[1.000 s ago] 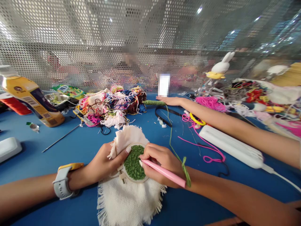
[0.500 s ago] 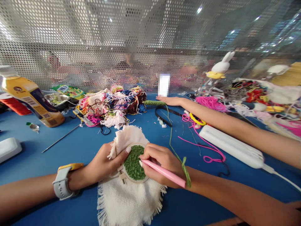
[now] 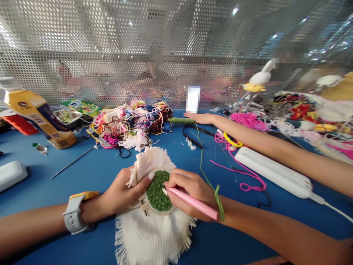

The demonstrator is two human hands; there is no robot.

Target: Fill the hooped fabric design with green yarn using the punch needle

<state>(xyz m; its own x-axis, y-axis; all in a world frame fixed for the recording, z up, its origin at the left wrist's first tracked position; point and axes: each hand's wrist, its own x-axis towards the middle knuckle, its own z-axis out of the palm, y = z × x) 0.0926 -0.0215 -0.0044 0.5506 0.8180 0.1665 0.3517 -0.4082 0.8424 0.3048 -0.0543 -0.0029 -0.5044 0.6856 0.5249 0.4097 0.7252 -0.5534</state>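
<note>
My left hand [image 3: 129,189] grips the left side of a small embroidery hoop [image 3: 165,212], thumb on top and the other fingers hidden beneath. White fringed cloth [image 3: 154,235] is stretched in the hoop and hangs out above and below it. Dense green yarn loops [image 3: 159,191] cover most of the cloth inside the ring. Closed around a pink punch needle [image 3: 193,202], my right hand [image 3: 190,191] rests at the hoop's right side; the needle's tip is hidden by the fingers. Green yarn [image 3: 217,198] trails from the tool's back end towards a green yarn bundle [image 3: 180,120].
A tangled yarn pile [image 3: 135,123] lies beyond the hoop. Another person's arm [image 3: 264,138] reaches in from the right, its hand by the green bundle. A white power strip [image 3: 273,171] lies right, a yellow bottle [image 3: 41,119] left, a metal rod [image 3: 72,162] nearer.
The whole view has shifted very slightly. Both hands keep the same grip on hoop and punch needle, and a blurred head shape now shows at upper right.
</note>
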